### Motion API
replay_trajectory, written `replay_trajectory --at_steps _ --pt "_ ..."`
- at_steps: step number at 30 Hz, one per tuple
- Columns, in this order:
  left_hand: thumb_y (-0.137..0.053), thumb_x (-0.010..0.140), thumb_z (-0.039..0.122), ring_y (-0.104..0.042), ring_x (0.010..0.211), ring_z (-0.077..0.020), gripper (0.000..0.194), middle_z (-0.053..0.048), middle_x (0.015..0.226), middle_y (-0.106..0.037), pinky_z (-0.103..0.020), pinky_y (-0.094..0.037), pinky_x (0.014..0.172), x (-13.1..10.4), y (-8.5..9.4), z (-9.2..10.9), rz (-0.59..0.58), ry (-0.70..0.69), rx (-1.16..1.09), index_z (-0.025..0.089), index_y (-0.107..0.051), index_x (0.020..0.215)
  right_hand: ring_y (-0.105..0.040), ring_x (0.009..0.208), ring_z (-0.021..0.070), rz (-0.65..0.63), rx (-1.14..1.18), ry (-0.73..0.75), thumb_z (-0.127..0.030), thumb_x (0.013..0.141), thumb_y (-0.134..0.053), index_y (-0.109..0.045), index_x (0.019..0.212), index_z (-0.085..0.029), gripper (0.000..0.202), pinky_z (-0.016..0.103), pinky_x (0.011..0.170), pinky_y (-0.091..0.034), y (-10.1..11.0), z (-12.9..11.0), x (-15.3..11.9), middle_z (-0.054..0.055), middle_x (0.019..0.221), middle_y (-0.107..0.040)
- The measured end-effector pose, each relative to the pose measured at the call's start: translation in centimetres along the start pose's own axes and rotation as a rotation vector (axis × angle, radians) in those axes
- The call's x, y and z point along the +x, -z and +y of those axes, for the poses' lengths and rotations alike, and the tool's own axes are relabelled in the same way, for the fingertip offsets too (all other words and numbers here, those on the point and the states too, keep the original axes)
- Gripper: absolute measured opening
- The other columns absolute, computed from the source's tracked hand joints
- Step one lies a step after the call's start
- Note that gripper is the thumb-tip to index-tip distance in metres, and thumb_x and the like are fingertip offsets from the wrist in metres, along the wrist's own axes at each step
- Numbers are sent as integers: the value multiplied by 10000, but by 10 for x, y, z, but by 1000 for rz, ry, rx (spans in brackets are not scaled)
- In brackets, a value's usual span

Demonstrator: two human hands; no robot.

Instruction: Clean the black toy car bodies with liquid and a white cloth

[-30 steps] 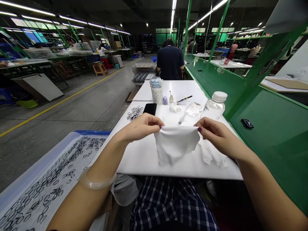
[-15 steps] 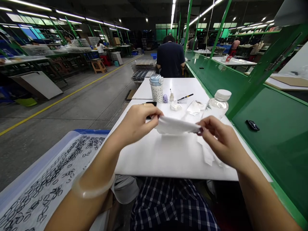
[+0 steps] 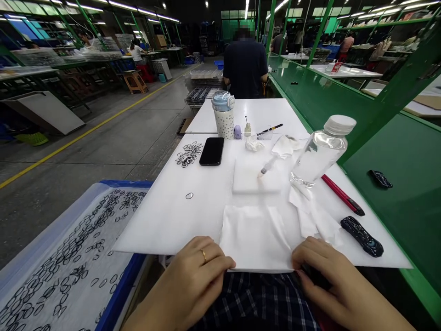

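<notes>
The white cloth (image 3: pixel 253 234) is spread along the near edge of the tabletop (image 3: pixel 165 216), its near corners pinched by the left hand (image 3: pixel 198 276) and right hand (image 3: pixel 322 266). It is judged light, limp, easily creased — best held by opposite corners.

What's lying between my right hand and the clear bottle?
Rumpled white scraps lie on the white worktop between your right hand and the clear bottle, as the head view shows.
</notes>
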State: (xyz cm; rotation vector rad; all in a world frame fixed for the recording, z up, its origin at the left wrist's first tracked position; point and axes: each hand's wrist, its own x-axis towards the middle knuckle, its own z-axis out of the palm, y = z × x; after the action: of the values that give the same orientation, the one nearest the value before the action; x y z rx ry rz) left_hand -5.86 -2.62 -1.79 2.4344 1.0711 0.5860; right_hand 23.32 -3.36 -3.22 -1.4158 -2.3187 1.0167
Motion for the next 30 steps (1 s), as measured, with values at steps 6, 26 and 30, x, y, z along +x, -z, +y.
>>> replay_trajectory --at_steps 6,26,30 --pt "-438 893 54 -525 788 -166 246 -3 840 -603 -323 -441 703 1 -3 -6 -74 48 -28 222 -599 972 -504 862 150 -51 -41 -67 -242 937 -416 -556 900 -263 146 332 800 -422 -1 1 1 -17 922 -557" --pt "-448 709 46 -155 1470 -253 186 -23 1504 -412 -449 -285 1156 20 -24 -16 -144 10 64 197 -509 800 -522 781 143 479 -31 70 -257 876 -558 -577 820 -192 88 332 771 -361 -18 -19 75 -22 819 -596" --pt "-461 695 43 -146 1470 -285 179 -40 1529 -366 -498 -294 1137 22 -24 -15 -145 24 36 193 -488 788 -527 723 121 457 137 12 -263 935 -496 -592 900 -203 118 297 681 -362 -18 -15 71 -27 788 -603"
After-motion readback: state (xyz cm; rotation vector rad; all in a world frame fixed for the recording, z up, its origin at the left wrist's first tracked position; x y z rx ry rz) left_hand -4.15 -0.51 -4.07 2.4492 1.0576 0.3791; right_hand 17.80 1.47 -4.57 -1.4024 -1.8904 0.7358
